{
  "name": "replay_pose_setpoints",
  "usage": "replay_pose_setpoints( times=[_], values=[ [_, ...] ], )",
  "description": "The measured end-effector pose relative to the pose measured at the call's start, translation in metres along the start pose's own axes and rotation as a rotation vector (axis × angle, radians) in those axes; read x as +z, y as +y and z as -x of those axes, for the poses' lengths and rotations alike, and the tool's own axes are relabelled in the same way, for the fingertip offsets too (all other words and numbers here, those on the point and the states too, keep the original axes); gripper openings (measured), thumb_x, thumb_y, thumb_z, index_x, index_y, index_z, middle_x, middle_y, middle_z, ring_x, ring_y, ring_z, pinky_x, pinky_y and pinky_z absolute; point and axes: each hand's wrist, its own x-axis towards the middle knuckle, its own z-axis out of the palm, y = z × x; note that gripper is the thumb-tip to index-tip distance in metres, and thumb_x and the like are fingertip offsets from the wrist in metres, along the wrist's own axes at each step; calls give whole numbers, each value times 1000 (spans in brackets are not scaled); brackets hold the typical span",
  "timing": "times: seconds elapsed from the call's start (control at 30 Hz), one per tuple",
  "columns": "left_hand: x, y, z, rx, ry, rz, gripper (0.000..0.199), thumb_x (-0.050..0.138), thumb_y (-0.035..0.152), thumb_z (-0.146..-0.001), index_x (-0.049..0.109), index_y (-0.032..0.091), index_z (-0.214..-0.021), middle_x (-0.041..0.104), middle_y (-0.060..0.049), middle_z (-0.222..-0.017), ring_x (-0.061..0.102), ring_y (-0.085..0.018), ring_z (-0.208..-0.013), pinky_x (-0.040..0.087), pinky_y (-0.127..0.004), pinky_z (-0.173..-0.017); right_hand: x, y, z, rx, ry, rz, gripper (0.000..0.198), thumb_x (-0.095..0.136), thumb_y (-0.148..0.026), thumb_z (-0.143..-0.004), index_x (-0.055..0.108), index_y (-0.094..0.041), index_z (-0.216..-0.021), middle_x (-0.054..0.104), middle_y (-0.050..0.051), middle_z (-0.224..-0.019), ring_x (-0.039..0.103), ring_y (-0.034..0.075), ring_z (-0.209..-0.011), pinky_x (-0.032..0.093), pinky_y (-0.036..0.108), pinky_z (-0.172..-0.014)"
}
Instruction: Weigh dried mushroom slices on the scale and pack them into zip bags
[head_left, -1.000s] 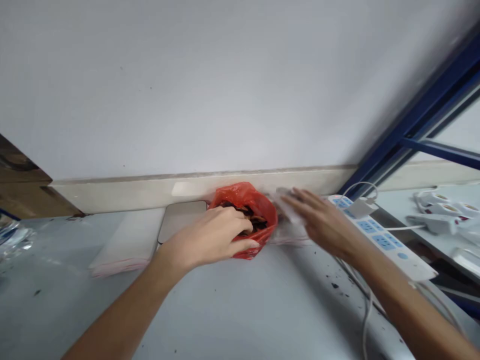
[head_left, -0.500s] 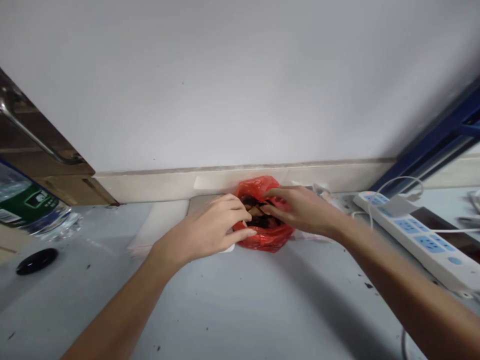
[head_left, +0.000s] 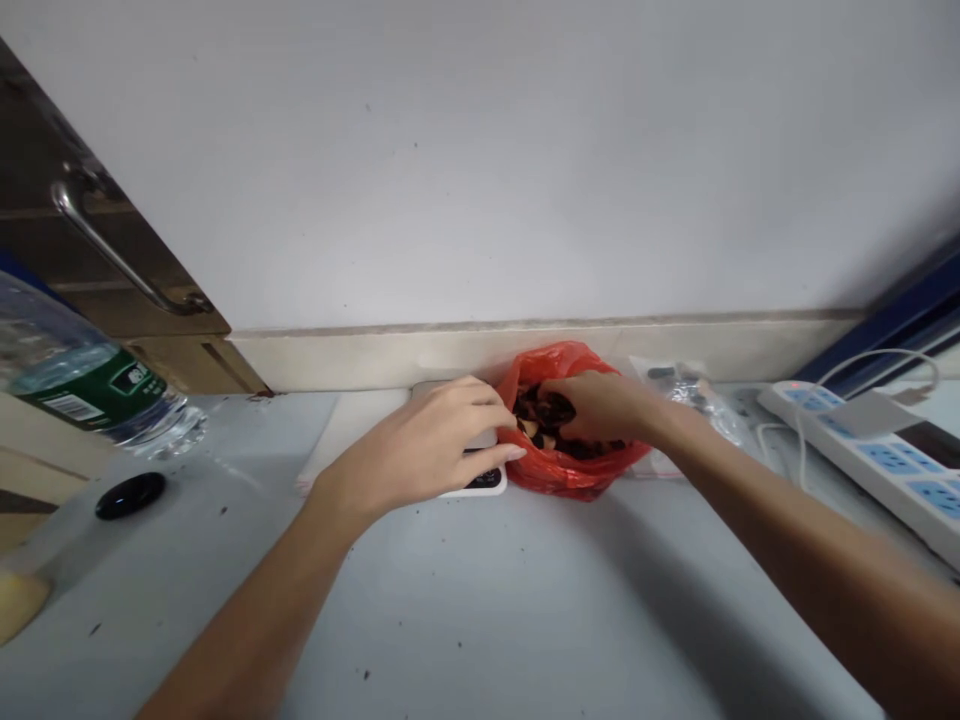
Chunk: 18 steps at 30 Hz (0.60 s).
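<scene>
Your left hand (head_left: 431, 445) pinches the red bag's (head_left: 570, 470) rim | right hand (head_left: 600, 405), fingers curled, inside it (grip unclear) | scale (head_left: 480, 482) under left.

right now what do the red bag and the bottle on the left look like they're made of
Red bag: thin plastic film, it seems; glossy, crinkled and partly see-through, slumping around the right hand. Bottle: clear plastic, probably; transparent ribbed wall with a green printed label.
</scene>
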Motion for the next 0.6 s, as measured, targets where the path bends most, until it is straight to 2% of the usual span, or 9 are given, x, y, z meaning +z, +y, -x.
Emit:
replay_pose_setpoints(
  times=[0.07,0.27,0.43,0.6],
  values=[
    [-1,-1,0,-3,6,-6,24,55,36,-106,74,21,-110,74,-6,-117,65,-24,-115,50,-39,-100,0,3,0,-5,12,-7,32,63,-11,-76,76,-24,-102,76,7,-76,69,24,-66,48,33,-56],
    [-4,-2,2,-10,19,-28,22,57,33,-105,75,21,-108,74,-5,-110,67,-23,-106,51,-37,-93,5,14,1,-75,3,-105,30,62,-11,-76,75,-24,-99,80,8,-97,74,26,-83,54,32,-65],
    [-16,-10,9,-53,39,-65,26,55,36,-104,75,21,-108,75,-6,-112,69,-23,-103,52,-35,-89,-8,25,6,-18,88,-142,20,63,-23,-80,79,-25,-92,81,7,-88,73,27,-78,55,36,-68],
    [-29,-22,20,-169,64,-100,33,51,41,-103,74,21,-115,77,-6,-111,70,-24,-102,53,-36,-90,-20,32,13,-27,135,-242,22,65,-30,-78,82,-26,-92,82,4,-86,73,27,-74,57,37,-65]
  ],
)
